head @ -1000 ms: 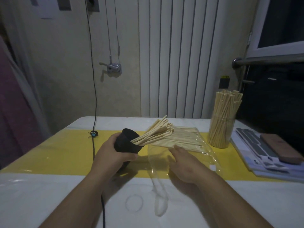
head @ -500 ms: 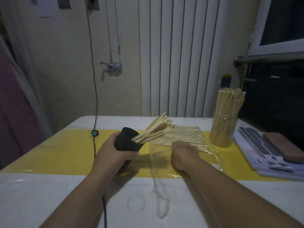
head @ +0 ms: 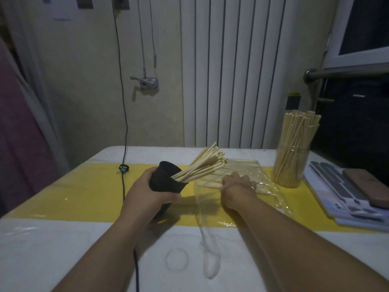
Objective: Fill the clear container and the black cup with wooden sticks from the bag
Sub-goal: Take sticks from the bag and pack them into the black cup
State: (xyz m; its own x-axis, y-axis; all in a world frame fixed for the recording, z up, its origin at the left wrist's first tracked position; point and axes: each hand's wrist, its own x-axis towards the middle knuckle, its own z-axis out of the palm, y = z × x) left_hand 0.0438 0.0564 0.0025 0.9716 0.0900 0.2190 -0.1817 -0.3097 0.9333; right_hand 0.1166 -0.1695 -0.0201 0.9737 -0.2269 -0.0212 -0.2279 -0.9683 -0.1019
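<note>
The cup (head: 166,179) is held in the left hand (head: 147,193), lifted off the table (head: 63,249) and tipped so that its mouth is turned to the far right. The fingers and thumb are curled round its lower body. A bundle of sticks (head: 200,168) is lodged in the cup and fans out of the mouth toward the far right, its tips spread above the bag (head: 268,183).

The bag is laid flat across the yellow strip (head: 84,197) in the middle of the table, and its loose clear plastic is trailed near, onto the white part of the table. A flat layer of sticks is seen in its far half. The right hand (head: 237,186) is stretched out palm down at the near ends of those sticks. Its fingers are pointed away and hidden behind the knuckles, so it cannot be told whether anything is gripped or the fingers are merely laid flat.

The container (head: 291,167) is stood upright at the far right of the strip, just beside the bag and well apart from both hands. It is packed with upright sticks that rise well above its rim.

A black cable (head: 123,186) is run down the wall and across the table left of the cup. A stack of booklets (head: 336,199) is laid at the right edge, and a brown slab (head: 366,183) is rested on it
</note>
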